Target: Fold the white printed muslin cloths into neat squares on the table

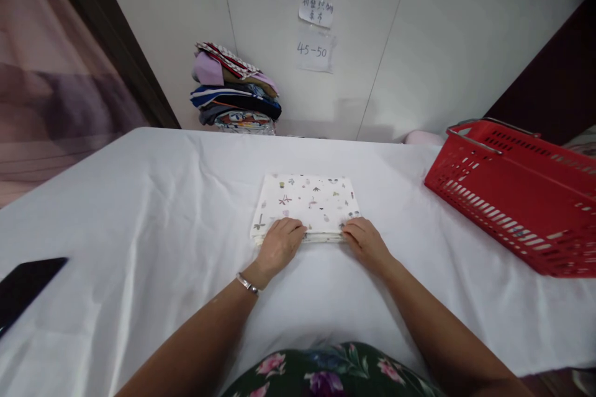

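Observation:
A white cloth with small printed figures lies folded into a flat, layered rectangle in front of me. My left hand is closed on its near edge, left of the middle, with the fingertips on top and the thumb side toward the center. On the near right corner, my right hand pinches the same edge between fingers and thumb. Several folded layers show along the front between the two hands. A silver bracelet circles my left wrist.
A white sheet covers the table. To the right stands a red plastic basket with metal handles. A dark phone-like object lies at the left edge. Behind the table rises a stack of folded fabrics against the wall, near paper signs.

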Tool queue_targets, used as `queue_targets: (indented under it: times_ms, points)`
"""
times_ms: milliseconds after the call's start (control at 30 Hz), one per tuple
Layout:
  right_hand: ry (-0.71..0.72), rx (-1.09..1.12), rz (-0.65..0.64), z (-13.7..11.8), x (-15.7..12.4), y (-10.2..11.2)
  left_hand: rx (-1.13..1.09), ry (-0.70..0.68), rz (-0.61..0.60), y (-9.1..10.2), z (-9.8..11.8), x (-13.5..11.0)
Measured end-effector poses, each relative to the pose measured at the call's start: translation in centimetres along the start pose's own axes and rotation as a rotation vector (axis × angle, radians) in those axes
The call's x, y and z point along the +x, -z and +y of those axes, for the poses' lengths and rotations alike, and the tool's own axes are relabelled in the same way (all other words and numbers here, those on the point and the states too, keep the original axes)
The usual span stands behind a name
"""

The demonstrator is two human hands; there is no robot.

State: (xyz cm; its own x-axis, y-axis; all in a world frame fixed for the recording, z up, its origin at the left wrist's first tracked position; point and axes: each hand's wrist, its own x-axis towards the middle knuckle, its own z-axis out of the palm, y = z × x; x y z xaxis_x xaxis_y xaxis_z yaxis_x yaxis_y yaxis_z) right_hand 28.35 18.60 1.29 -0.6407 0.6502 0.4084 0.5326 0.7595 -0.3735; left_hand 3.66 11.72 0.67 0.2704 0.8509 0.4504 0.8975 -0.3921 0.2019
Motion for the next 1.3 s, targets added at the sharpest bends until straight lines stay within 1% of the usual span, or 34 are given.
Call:
queue_targets:
  times_ms: [200, 333, 500, 633, 767, 867, 1000, 1067, 1167, 1300]
  points:
    - [-0.038, -0.002, 0.003, -0.2, 0.2, -0.4, -0.008, 0.002, 0.013, 0.1, 0.1, 0.0]
    - [-0.051, -0.013, 0.077, -0.4, 0.2, -0.4, 0.022, -0.02, 0.012, 0.1, 0.2, 0.0]
    - [0.032, -0.044, 0.01, -0.3, -0.1, -0.3, 0.03, -0.041, -0.025, 0.0, 0.3, -0.1]
    - [0.096, -0.031, 0.05, 0.4, -0.4, -0.6, 0.058, -0.051, -0.011, 0.0, 0.4, -0.3]
    - [0.122, -0.023, 0.04, 1.0, -0.4, -0.9, 0.081, -0.028, 0.009, 0.2, 0.6, -0.4]
    - [0.111, -0.005, 0.034, 1.1, -0.5, -1.0, 0.072, 0.009, 0.034, 0.6, 0.5, -0.5]
    - [0.074, 0.012, 0.116, 1.0, -0.8, -1.2, 0.069, 0.066, 0.035, 1.4, -0.1, -0.9]
    - [0.086, 0.005, 0.132, 1.0, -1.0, -1.2, 0.077, 0.094, 0.036, 1.8, -0.4, -1.2]
    - [0.122, 0.0, 0.086, 1.1, -1.0, -1.0, 0.084, 0.11, 0.036, 2.0, -0.7, -1.7]
    - [0.114, 0.014, 0.057, 1.2, -0.8, -0.8, 0.081, 0.105, 0.031, 1.8, -0.5, -2.1]
